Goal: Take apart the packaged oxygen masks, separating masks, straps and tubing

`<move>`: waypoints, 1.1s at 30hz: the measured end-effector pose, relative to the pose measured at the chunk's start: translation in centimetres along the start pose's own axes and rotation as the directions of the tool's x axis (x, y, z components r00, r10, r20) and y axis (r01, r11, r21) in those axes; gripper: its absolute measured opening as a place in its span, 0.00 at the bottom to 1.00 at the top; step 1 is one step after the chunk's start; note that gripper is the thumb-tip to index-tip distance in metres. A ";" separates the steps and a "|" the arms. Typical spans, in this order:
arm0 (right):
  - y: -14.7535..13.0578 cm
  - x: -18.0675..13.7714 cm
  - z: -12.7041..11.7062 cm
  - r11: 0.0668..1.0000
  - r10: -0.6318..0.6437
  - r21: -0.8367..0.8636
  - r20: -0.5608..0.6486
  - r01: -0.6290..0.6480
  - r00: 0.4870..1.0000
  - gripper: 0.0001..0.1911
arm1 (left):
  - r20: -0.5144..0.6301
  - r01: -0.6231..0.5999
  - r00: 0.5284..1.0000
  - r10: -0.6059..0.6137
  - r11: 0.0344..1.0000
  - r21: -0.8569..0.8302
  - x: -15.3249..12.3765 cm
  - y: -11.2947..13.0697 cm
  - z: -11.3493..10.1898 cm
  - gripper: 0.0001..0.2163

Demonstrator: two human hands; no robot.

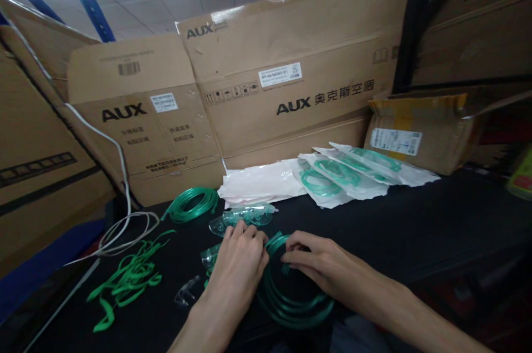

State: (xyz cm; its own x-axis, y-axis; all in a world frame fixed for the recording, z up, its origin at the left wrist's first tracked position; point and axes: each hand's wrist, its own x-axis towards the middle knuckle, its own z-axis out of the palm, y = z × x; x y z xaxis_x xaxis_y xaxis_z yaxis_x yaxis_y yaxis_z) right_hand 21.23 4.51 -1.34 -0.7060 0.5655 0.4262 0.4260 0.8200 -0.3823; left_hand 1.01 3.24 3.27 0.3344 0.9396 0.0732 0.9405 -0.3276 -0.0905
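A coil of green plastic tubing (297, 317) lies on the black table in front of me. My right hand (313, 259) pinches the upper right part of this coil between thumb and fingers. At the coil's upper left is my left hand (243, 256), its fingers curled down and its grip hidden by the back of the hand. Just beyond its knuckles lies a clear plastic mask piece (245, 214). Another clear plastic piece (210, 256) is partly covered by the left hand. A small clear part (188, 291) sits left of the left wrist.
Green elastic straps (133, 272) lie tangled at the left, with a second tubing coil (193, 204) behind them. White pouches (264, 181) and packed tubing sets (328, 178) line the back. Large cardboard boxes (291, 76) wall the rear. A white cable (122, 159) hangs at left.
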 end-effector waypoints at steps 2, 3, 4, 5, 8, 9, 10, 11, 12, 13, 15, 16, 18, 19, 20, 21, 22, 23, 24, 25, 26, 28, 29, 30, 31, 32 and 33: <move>0.1 -0.3 0.3 0.999 -0.035 0.017 -0.024 0.035 0.999 0.14 | -0.037 -0.014 0.999 0.012 0.999 -0.045 0.0 0.3 0.3 0.12; 0.2 -0.4 0.5 0.998 -0.051 0.026 -0.036 0.052 0.998 0.14 | -0.056 -0.023 0.998 0.019 0.997 -0.079 0.0 0.4 0.4 0.12; 0.3 -0.4 0.7 0.997 -0.065 0.037 -0.044 0.067 0.997 0.13 | -0.073 -0.036 0.997 0.027 0.992 -0.121 0.0 0.5 0.5 0.12; 0.4 -0.4 0.9 0.996 -0.075 0.046 -0.052 0.077 0.996 0.13 | -0.085 -0.053 0.996 0.040 0.984 -0.168 0.0 0.7 0.6 0.12; 0.7 -0.4 1.4 0.995 -0.068 0.072 -0.064 0.072 0.996 0.13 | -0.098 -0.110 0.992 0.083 0.943 -0.314 -0.1 1.0 0.7 0.11; 0.7 -0.4 1.5 0.995 -0.053 0.080 -0.066 0.058 0.996 0.13 | -0.093 -0.118 0.991 0.091 0.927 -0.357 -0.2 1.0 0.7 0.11; 0.7 -0.4 1.6 0.995 -0.036 0.087 -0.074 0.042 0.997 0.13 | -0.087 -0.120 0.992 0.093 0.911 -0.394 -0.3 1.0 0.7 0.11; 0.7 -0.4 1.6 0.995 -0.022 0.095 -0.088 0.030 0.996 0.13 | -0.079 -0.117 0.993 0.092 0.897 -0.425 -0.4 0.9 0.6 0.11; 0.6 -0.4 1.6 0.994 -0.008 0.109 -0.103 0.020 0.995 0.13 | -0.071 -0.113 0.993 0.091 0.886 -0.449 -0.6 0.9 0.5 0.12; 0.6 -0.4 1.6 0.992 0.004 0.128 -0.119 0.012 0.993 0.12 | -0.059 -0.110 0.994 0.092 0.878 -0.465 -0.7 0.8 0.4 0.12; 0.4 -0.3 1.5 0.986 0.020 0.164 -0.147 0.004 0.989 0.10 | -0.030 -0.101 0.995 0.098 0.873 -0.478 -0.9 0.8 0.1 0.14; 0.4 -0.2 1.5 0.988 0.032 0.157 -0.161 -0.007 0.986 0.09 | -0.016 -0.094 0.995 0.098 0.874 -0.476 -0.9 0.8 0.0 0.15; 0.6 -0.1 1.5 0.996 0.076 0.053 -0.200 -0.066 0.977 0.09 | 0.008 -0.074 0.996 0.088 0.883 -0.463 -0.8 1.0 -0.2 0.16; 0.9 -0.1 1.5 0.994 0.095 -0.035 -0.227 -0.106 0.969 0.10 | 0.014 -0.067 0.997 0.082 0.888 -0.455 -0.7 1.0 -0.3 0.17; 1.3 -0.1 1.6 0.981 0.111 -0.128 -0.252 -0.147 0.961 0.13 | 0.014 -0.061 0.997 0.075 0.893 -0.446 -0.5 1.1 -0.2 0.18; 1.7 -0.1 1.8 0.960 0.121 -0.213 -0.271 -0.182 0.955 0.16 | 0.014 -0.056 0.998 0.069 0.897 -0.438 -0.4 1.2 -0.1 0.19; 2.2 -0.2 1.9 0.939 0.122 -0.281 -0.275 -0.201 0.954 0.19 | 0.015 -0.057 0.997 0.070 0.902 -0.428 -0.3 1.2 0.0 0.19; 2.7 -0.2 2.1 0.922 0.118 -0.330 -0.263 -0.204 0.957 0.20 | 0.015 -0.063 0.997 0.077 0.906 -0.419 -0.2 1.3 0.2 0.20; 3.1 -0.3 2.3 0.909 0.111 -0.366 -0.245 -0.198 0.963 0.20 | 0.014 -0.071 0.996 0.084 0.909 -0.410 -0.2 1.3 0.4 0.20; 3.4 -0.3 2.4 0.899 0.104 -0.395 -0.221 -0.187 0.970 0.19 | 0.011 -0.076 0.996 0.088 0.911 -0.405 -0.2 1.3 0.5 0.20; 3.6 -0.3 2.4 0.893 0.097 -0.417 -0.194 -0.172 0.976 0.18 | 0.004 -0.076 0.996 0.084 0.912 -0.403 -0.2 1.3 0.7 0.20; 3.5 -0.2 2.3 0.886 0.092 -0.438 -0.157 -0.153 0.983 0.17 | -0.014 -0.045 0.999 0.044 0.910 -0.413 -0.3 1.4 0.8 0.22; 3.3 -0.2 2.2 0.886 0.096 -0.438 -0.151 -0.153 0.984 0.16 | -0.009 -0.015 1.000 0.012 0.910 -0.415 -0.3 1.5 0.8 0.22; 3.1 -0.1 2.0 0.890 0.105 -0.428 -0.147 -0.159 0.984 0.15 | 0.002 0.015 1.000 -0.015 0.914 -0.406 -0.2 1.5 0.8 0.22; 2.8 0.0 1.8 0.896 0.117 -0.410 -0.149 -0.169 0.982 0.14 | 0.012 0.031 1.000 -0.028 0.922 -0.386 0.0 1.6 0.7 0.21; 2.6 0.1 1.7 0.904 0.126 -0.389 -0.159 -0.179 0.979 0.13 | 0.023 0.031 0.999 -0.025 0.934 -0.356 0.2 1.6 0.5 0.19; 2.4 0.1 1.6 0.911 0.133 -0.367 -0.171 -0.188 0.976 0.13 | 0.037 0.023 0.999 -0.012 0.947 -0.320 0.6 1.6 0.3 0.17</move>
State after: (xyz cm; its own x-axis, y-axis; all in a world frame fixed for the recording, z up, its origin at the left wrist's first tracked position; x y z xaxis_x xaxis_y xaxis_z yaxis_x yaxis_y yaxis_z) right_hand 21.29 6.42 -3.49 -0.5360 0.6760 0.5058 0.7285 0.6730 -0.1275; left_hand 2.70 3.31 2.84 0.3205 0.9465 0.0372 0.9180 -0.3200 0.2342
